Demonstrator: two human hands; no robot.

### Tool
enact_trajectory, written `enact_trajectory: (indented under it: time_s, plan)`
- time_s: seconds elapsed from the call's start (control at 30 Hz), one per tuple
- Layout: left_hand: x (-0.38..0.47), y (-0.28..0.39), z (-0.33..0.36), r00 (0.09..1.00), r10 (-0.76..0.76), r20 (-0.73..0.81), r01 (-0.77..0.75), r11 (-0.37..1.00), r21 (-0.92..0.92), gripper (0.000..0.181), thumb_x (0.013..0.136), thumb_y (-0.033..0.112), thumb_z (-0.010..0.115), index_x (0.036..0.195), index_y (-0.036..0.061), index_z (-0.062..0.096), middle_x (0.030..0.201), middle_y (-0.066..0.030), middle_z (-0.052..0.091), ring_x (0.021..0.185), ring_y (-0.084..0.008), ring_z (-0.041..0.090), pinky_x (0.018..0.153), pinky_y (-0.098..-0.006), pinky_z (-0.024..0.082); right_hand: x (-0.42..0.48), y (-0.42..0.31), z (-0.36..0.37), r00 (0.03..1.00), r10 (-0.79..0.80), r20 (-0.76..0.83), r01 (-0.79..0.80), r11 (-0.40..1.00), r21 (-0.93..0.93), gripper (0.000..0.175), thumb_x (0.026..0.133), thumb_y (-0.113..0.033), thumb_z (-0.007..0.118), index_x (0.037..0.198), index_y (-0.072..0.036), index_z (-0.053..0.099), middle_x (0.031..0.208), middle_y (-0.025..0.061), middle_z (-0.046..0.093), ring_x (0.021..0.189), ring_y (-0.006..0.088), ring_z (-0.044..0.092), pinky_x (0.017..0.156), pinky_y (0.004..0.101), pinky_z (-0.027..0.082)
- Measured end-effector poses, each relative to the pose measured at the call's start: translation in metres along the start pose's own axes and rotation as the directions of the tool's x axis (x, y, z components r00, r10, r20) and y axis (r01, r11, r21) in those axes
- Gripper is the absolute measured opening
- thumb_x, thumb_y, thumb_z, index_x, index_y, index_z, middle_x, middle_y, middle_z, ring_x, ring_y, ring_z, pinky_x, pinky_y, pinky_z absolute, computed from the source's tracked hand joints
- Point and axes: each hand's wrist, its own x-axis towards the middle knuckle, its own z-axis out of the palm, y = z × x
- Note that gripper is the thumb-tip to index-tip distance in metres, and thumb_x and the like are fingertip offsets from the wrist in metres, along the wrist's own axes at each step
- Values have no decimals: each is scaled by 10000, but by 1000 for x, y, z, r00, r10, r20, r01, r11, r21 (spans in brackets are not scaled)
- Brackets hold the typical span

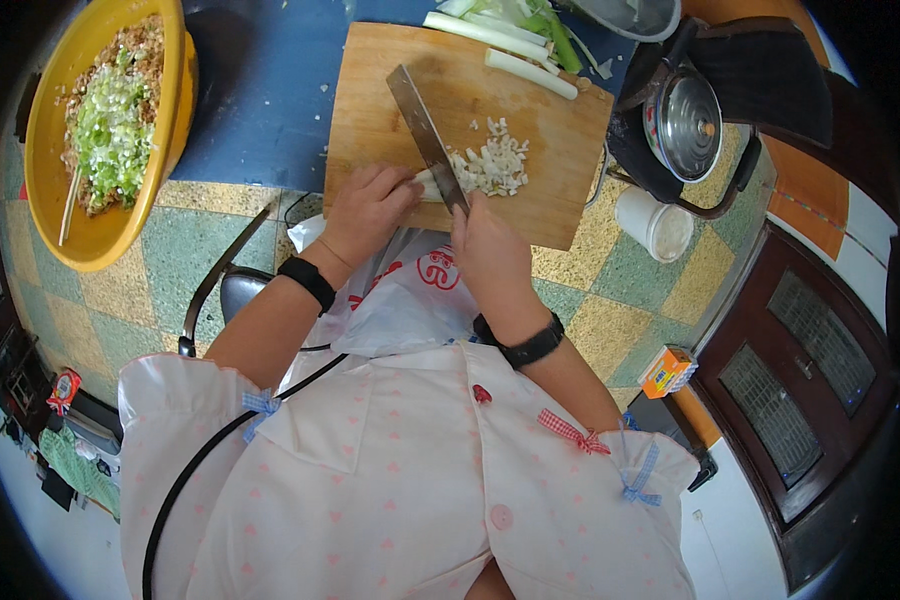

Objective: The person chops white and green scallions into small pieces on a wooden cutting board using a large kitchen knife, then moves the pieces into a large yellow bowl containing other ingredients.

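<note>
On a wooden cutting board [375,112], my right hand [493,244] grips the handle of a cleaver [422,120], whose broad blade points away and to the left. My left hand [370,206] presses down a white scallion stalk [429,184], fingers bent near the blade. The blade rests against the stalk's cut end. Just right of it lies a loose pile of chopped white scallion [495,161]. Uncut white stalks [531,73] lie along the board's far edge, beside green leaves [559,37].
A yellow basin [45,202] at the left holds minced filling, chopped scallion and chopsticks [70,206]. A lidded pot [686,124] stands on a chair at the right, above a white bucket [654,223]. A plastic bag [412,300] hangs below the board; a black cable [217,442] crosses my left side.
</note>
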Motion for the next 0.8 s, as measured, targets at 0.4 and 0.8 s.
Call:
enact_trajectory:
  time_s: [0.4,0.8]
  plan:
    - [-2,-1,-2,997,-21,68,21,1000,0,196,741,140,683,923,84,636,1008,-96,623,917,-280,587,777,-369,490,19,20,-7,995,58,-75,-38,967,250,288,973,-299,442,1063,-37,519,764,221,645,732,420,629,640,517,487]
    - [10,2,-1,996,7,93,-7,1000,5,212,753,132,717,937,63,634,1021,-114,624,897,-294,591,751,-379,499,22,41,-24,986,47,-162,-10,975,223,266,959,-276,478,978,-17,538,766,235,635,734,425,616,627,514,474]
